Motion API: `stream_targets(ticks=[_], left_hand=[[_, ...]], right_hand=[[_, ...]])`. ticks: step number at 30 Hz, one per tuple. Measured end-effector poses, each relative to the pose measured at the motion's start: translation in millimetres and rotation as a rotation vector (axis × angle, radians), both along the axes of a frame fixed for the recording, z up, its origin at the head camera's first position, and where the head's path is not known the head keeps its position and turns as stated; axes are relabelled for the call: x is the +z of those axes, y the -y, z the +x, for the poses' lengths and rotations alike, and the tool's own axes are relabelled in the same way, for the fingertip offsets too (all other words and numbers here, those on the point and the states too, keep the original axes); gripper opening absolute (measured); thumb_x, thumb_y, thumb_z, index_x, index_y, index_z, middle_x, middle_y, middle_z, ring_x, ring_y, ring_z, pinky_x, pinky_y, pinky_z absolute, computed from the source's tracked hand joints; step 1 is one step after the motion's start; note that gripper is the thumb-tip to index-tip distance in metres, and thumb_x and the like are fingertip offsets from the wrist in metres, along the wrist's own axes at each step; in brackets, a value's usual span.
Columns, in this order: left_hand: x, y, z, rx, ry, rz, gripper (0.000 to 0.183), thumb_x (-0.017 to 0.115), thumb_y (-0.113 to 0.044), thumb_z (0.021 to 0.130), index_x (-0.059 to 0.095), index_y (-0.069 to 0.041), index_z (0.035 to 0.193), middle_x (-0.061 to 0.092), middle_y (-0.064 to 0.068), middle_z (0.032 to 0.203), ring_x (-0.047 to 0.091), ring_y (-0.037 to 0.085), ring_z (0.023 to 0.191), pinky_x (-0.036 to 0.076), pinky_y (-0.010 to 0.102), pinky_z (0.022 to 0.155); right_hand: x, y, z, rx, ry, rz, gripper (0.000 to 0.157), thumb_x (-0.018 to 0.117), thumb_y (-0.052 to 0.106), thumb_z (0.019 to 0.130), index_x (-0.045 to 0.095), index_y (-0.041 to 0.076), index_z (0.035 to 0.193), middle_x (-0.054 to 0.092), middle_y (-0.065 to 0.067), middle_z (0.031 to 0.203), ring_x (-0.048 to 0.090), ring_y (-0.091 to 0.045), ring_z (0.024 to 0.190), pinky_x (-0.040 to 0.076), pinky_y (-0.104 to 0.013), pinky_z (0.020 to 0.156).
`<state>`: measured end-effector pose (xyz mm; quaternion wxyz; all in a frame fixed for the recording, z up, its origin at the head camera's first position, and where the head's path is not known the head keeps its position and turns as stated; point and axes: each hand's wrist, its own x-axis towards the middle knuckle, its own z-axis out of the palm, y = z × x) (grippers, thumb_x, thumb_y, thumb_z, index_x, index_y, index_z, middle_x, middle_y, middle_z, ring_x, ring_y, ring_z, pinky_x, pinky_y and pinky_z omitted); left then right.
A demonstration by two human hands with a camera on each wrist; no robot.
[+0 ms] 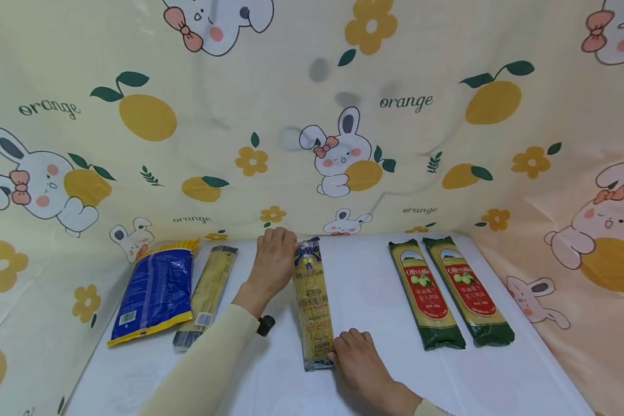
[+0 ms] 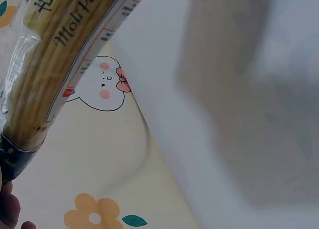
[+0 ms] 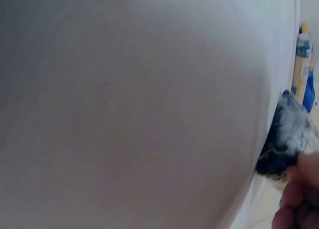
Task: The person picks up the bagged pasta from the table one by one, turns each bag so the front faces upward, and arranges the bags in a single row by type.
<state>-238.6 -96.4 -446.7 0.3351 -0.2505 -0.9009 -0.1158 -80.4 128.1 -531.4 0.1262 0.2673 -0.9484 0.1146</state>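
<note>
A clear pack of spaghetti [image 1: 314,306] with dark blue ends lies lengthwise in the middle of the white table. At its far end my left hand [image 1: 277,254] grips the dark blue top from the left side. My right hand [image 1: 361,364] pinches the near end at its lower right corner. In the left wrist view the spaghetti pack [image 2: 60,64] slants across the upper left, with fingertips [image 2: 10,209] at its dark end. The right wrist view shows the crinkled end of the pack [image 3: 286,134] beside my fingers, partly cut off by the frame.
To the left lie a blue and yellow bag [image 1: 156,292] and another clear spaghetti pack [image 1: 210,289], the bag partly against it. Two green and red Olivoila pasta packs [image 1: 426,294] lie side by side at the right. A printed cloth [image 1: 291,75] hangs behind the white table [image 1: 369,289].
</note>
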Motion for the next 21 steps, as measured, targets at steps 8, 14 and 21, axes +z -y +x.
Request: stream_targets(ticks=[8, 14, 21], left_hand=[[3.8, -4.4, 3.5, 0.015, 0.132, 0.044, 0.018, 0.053, -0.020, 0.111, 0.056, -0.004, 0.104, 0.056, 0.013, 0.104, 0.045, 0.031, 0.093, 0.034, 0.042, 0.078], [1.7, -6.1, 3.2, 0.025, 0.162, 0.074, 0.017, 0.054, -0.020, 0.110, 0.057, -0.005, 0.104, 0.057, 0.014, 0.105, 0.046, 0.033, 0.097, 0.037, 0.044, 0.081], [-4.4, -2.0, 1.9, 0.022, 0.137, 0.089, 0.016, 0.057, -0.020, 0.109, 0.058, -0.005, 0.104, 0.058, 0.014, 0.104, 0.048, 0.034, 0.096, 0.037, 0.045, 0.079]], right_hand=[[1.1, -3.7, -1.6, 0.022, 0.103, -0.029, 0.021, 0.067, 0.022, 0.101, 0.056, 0.018, 0.084, 0.044, 0.011, 0.080, 0.040, -0.009, 0.081, 0.033, -0.028, 0.076], [1.9, -1.6, -0.8, 0.005, 0.122, -0.084, 0.022, 0.067, 0.017, 0.094, 0.052, 0.020, 0.079, 0.038, 0.014, 0.075, 0.034, -0.006, 0.078, 0.030, -0.025, 0.075], [0.3, -2.1, 0.4, -0.009, 0.048, -0.099, 0.023, 0.069, 0.013, 0.083, 0.050, 0.021, 0.074, 0.036, 0.014, 0.071, 0.032, -0.006, 0.074, 0.029, -0.024, 0.072]])
